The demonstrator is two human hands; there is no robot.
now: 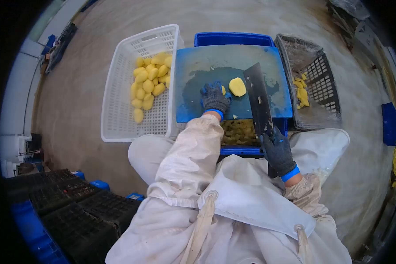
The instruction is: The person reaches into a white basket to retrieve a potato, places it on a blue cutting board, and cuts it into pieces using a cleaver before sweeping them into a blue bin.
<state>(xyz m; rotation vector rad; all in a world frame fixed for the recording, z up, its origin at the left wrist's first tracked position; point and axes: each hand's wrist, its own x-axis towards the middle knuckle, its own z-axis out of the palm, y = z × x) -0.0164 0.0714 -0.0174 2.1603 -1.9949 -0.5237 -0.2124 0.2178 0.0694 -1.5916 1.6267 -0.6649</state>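
On the blue cutting board (193,57) my left hand (215,97), in a dark glove, is closed over a piece of peeled potato (223,90), mostly hidden by the fingers. Just right of it lies a potato half (237,87), its pale cut face up. My right hand (277,150), also gloved, grips a wide dark cleaver (258,97) by its handle. The blade points away from me over the right part of the board, with small scraps stuck to it. A small scrap sits near the board's front edge.
Left of the board, a white crate (111,99) holds several peeled potatoes (149,79). At right, a dark crate (323,83) holds yellow pieces (302,97). Under the board is a blue bin (240,151) with cut pieces (240,132). Black crates (75,202) stand at lower left.
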